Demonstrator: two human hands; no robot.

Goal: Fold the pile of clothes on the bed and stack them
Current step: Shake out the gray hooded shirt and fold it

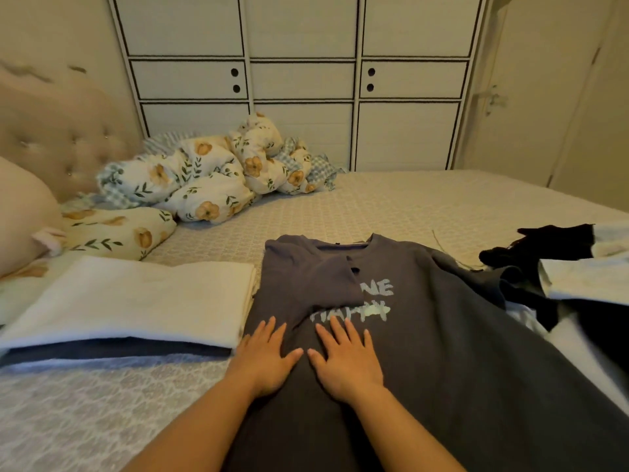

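Note:
A dark grey t-shirt (425,335) with pale printed letters lies spread face up on the bed (391,202), its left sleeve and side folded in over the chest. My left hand (263,357) and my right hand (345,356) press flat on the shirt side by side, fingers straight, just below the folded sleeve. To the left sits a stack of folded clothes (129,301), white on top with a dark blue layer under it. At the right edge lies a loose pile of black and pale clothes (558,267).
A bunched floral duvet (218,172) and a floral pillow (112,233) lie at the head of the bed by a padded headboard (51,137). A white wardrobe (299,80) stands behind the bed, and a door (531,90) at the right.

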